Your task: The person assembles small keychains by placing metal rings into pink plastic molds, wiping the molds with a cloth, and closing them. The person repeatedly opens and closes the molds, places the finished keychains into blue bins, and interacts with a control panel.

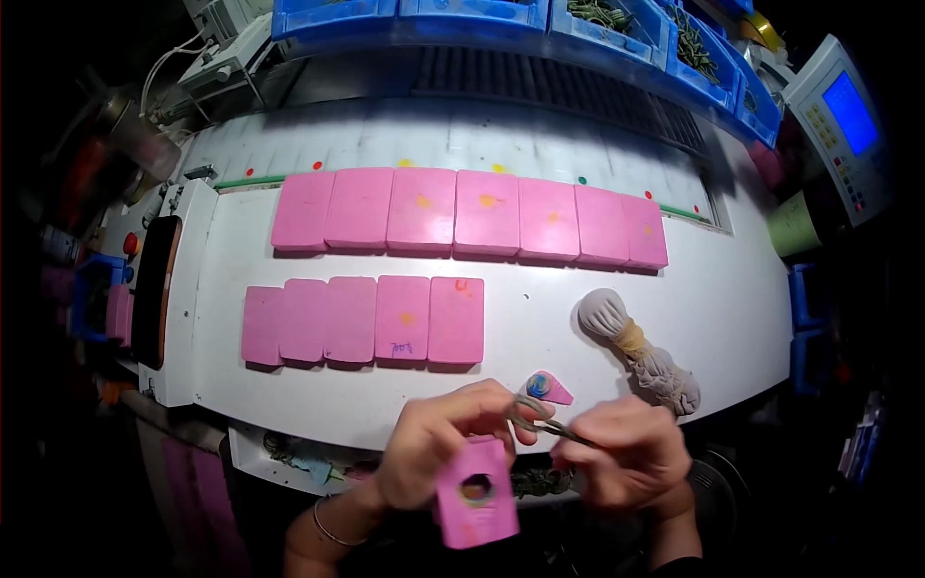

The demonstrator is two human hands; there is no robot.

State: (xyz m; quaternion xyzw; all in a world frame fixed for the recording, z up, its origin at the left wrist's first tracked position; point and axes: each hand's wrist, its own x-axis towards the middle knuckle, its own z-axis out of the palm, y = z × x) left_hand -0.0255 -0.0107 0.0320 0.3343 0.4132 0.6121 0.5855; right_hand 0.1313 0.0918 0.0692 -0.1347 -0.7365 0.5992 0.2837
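Near the front edge of the white table, my left hand is closed on a pink block with a round hole through it. Between my two hands stretches a dark olive cord, its looped end at my left fingertips. My right hand pinches the cord's other part; that hand is slightly blurred. Just beyond the loop lies a small pink wedge with a blue and yellow round patch. A grey cloth bundle, tied with a tan band, rests to the right.
Two rows of pink blocks stand on the white table, several bearing yellow marks. Blue bins with green cords line the back. A phone lies left, a control panel stands right, and an open drawer sits below the front edge.
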